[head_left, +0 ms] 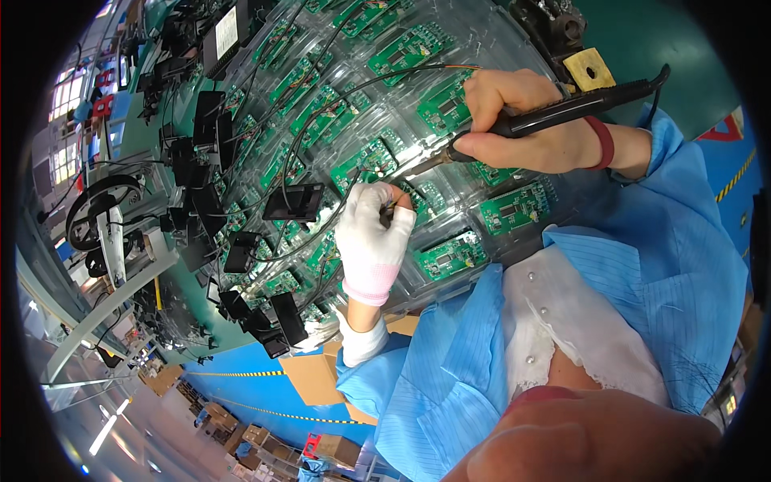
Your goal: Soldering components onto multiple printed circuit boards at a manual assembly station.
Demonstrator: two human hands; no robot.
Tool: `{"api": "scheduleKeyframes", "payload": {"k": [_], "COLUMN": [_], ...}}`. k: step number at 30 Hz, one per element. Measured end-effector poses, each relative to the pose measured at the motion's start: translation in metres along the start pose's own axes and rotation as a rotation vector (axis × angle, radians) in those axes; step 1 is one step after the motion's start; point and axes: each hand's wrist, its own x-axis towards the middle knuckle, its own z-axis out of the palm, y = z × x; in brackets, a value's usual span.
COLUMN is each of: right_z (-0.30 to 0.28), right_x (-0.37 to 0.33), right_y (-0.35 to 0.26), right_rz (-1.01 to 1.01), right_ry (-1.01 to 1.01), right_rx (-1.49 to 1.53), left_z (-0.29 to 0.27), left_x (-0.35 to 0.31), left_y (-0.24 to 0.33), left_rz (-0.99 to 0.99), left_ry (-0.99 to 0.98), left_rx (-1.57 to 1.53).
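My right hand (526, 120), bare with a red band at the wrist, grips a black soldering iron (562, 112) like a pen. The iron's metal tip slants down and left toward a green circuit board (365, 165). In a white glove with bare fingertips, my left hand (373, 229) is closed in a pinch at that board's near edge, close to the tip. Whatever sits between those fingertips is too small and hidden to name. A black cable (351, 193) passes beside the gloved hand. Whether the tip touches the board, I cannot tell.
Several green boards lie in a clear plastic tray (482, 52). Black cables and black plastic housings (295, 202) crowd its left side. At the far right sit a yellow sponge (589, 71) with a hole and a dark metal stand (562, 28). Cardboard boxes (313, 377) stand below the table.
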Motion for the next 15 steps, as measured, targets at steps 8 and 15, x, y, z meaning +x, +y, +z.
{"api": "scheduleKeyframes", "payload": {"k": [8,15], "right_z": [-0.0032,0.0021], "right_x": [-0.0032,0.0058], "right_y": [-0.0043,-0.0025], "right_rz": [0.078,0.085], "right_ry": [-0.044,-0.052], "right_rx": [-0.047,-0.046], "left_z": [0.0029,0.0061], "left_x": [-0.0015,-0.0004], "left_y": [-0.0069,-0.0082], "left_rz": [0.108,0.138], "left_ry": [0.055,0.023], "left_rx": [0.128,0.137]}}
